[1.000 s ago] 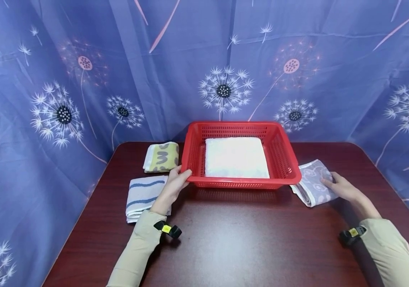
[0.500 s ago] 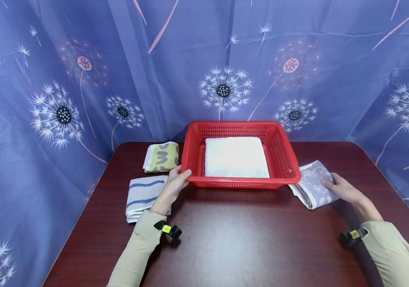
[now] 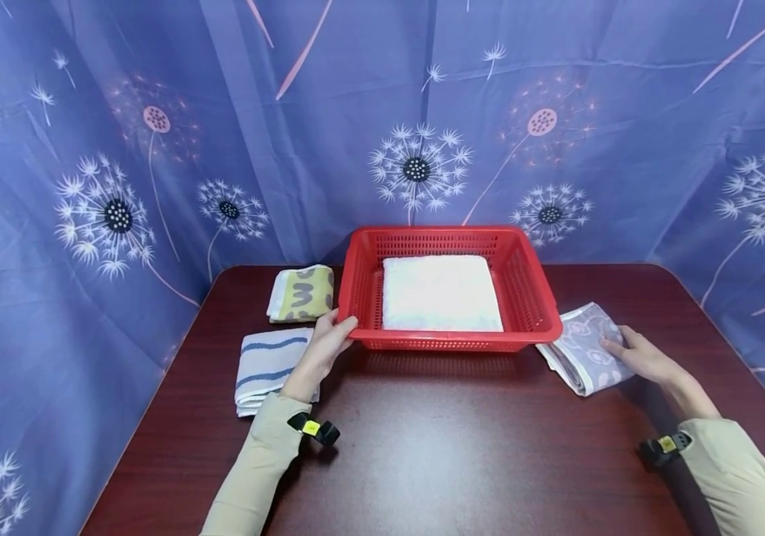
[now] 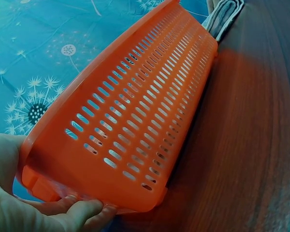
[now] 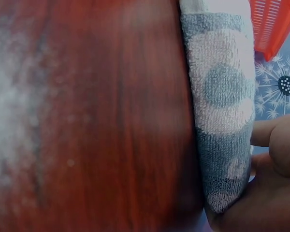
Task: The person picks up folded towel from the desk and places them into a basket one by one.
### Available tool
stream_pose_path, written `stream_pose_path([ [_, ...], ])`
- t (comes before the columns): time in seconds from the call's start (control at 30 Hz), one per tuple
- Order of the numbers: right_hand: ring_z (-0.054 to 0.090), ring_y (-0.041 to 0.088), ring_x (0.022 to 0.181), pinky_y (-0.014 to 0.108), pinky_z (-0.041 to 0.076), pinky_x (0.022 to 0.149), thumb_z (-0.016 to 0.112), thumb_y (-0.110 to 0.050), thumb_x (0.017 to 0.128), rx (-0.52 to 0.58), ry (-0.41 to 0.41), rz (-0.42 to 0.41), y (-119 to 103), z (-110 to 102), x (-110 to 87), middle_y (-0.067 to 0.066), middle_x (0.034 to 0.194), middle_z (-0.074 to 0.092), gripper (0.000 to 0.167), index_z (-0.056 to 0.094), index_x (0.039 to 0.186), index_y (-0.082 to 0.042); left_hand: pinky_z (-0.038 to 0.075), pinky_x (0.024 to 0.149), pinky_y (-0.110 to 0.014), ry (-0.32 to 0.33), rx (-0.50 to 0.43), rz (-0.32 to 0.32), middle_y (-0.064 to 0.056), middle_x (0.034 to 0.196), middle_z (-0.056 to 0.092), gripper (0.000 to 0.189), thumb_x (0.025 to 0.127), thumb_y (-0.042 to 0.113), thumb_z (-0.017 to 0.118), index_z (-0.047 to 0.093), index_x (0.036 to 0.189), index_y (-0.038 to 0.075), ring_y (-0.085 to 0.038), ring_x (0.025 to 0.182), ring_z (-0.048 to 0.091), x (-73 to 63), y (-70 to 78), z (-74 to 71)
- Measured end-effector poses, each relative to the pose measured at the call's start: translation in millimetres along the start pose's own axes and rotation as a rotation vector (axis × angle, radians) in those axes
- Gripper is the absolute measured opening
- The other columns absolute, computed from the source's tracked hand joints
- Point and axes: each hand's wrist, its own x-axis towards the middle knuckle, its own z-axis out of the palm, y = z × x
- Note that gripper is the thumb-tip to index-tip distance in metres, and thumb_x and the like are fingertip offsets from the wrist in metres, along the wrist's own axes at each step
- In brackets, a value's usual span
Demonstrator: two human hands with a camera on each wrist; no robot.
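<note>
A red plastic basket [image 3: 535, 290] stands at the back middle of the table, with a folded white towel [image 3: 442, 294] lying flat inside. My left hand [image 3: 320, 348] grips its front left corner, thumb over the rim; the left wrist view shows fingers curled under the basket wall [image 4: 135, 111]. At the basket's front right corner lies a folded grey patterned towel [image 3: 593, 350], partly behind the rim. My right hand [image 3: 650, 365] holds the outer right edge of this towel between thumb and fingers. Close up, the towel [image 5: 222, 96] rests on the table; some fingertips are hidden.
Left of the basket lie a folded yellow and grey towel [image 3: 305, 294] and, nearer, a white towel with blue stripes [image 3: 268, 365], partly covered by my left forearm. A blue dandelion-print curtain [image 3: 328, 149] hangs behind the dark red wooden table [image 3: 436, 447].
The grey towel and my right hand have shifted slightly toward the table's front, and the towel has turned a little. My left hand and the basket stay in place.
</note>
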Motion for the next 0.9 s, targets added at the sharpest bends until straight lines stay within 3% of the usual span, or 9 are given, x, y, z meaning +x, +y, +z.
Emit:
stream_pose_path([
  [0.13,0.051,0.017,0.086,0.016,0.036,0.069,0.043,-0.020,0.102,0.002,0.004,0.004,-1.0,0.0,-0.5,0.036,0.107,0.052,0.055,0.030,0.128,0.026,0.048,0.084,-0.022,0.005,0.005,0.003,-0.028,0.133,0.048,0.048,0.091,0.005,0.045,0.042,0.137,-0.008,-0.023,0.110,0.055,0.3,-0.4,-0.2],
  [0.5,0.049,0.008,0.077,0.018,0.038,0.067,0.044,-0.015,0.101,0.011,0.018,0.021,-7.1,1.3,-4.0,0.030,0.098,0.054,0.047,0.033,0.123,0.025,0.048,0.086,-0.022,0.009,0.011,-0.003,-0.027,0.133,0.048,0.048,0.092,0.005,0.045,0.042,0.138,-0.008,-0.021,0.110,0.055,0.5,-1.4,-0.2],
  [0.6,0.053,0.018,0.082,0.022,0.040,0.070,0.044,-0.015,0.100,-0.002,0.009,0.029,-8.5,0.0,-4.1,0.034,0.100,0.053,0.049,0.033,0.123,0.027,0.048,0.085,-0.022,0.008,0.016,-0.002,-0.028,0.133,0.048,0.048,0.091,0.004,0.045,0.042,0.138,-0.008,-0.022,0.110,0.055,0.5,-1.5,-0.4],
  [0.73,0.054,0.043,0.093,0.042,0.046,0.078,0.045,-0.017,0.098,-0.054,0.023,0.041,-12.3,-2.1,-3.1,0.044,0.108,0.050,0.052,0.033,0.123,0.028,0.048,0.084,-0.021,0.003,0.012,0.003,-0.028,0.135,0.047,0.048,0.091,0.004,0.045,0.041,0.138,-0.008,-0.025,0.112,0.054,0.2,-1.1,-0.3],
  [0.83,0.048,0.058,0.102,0.059,0.042,0.083,0.041,-0.025,0.099,-0.097,0.062,0.061,-14.1,-0.7,-0.6,0.049,0.115,0.045,0.058,0.033,0.124,0.026,0.048,0.083,-0.021,0.002,0.008,0.007,-0.028,0.134,0.047,0.048,0.091,0.004,0.045,0.042,0.137,-0.008,-0.025,0.111,0.055,0.0,-0.3,0.1],
  [0.9,0.043,0.063,0.106,0.062,0.038,0.087,0.036,-0.031,0.101,-0.111,0.097,0.076,-13.6,2.1,2.1,0.050,0.120,0.042,0.061,0.033,0.127,0.024,0.048,0.083,-0.020,0.001,0.011,0.013,-0.028,0.133,0.048,0.048,0.091,0.004,0.045,0.042,0.137,-0.008,-0.024,0.110,0.056,0.5,0.0,0.4],
])
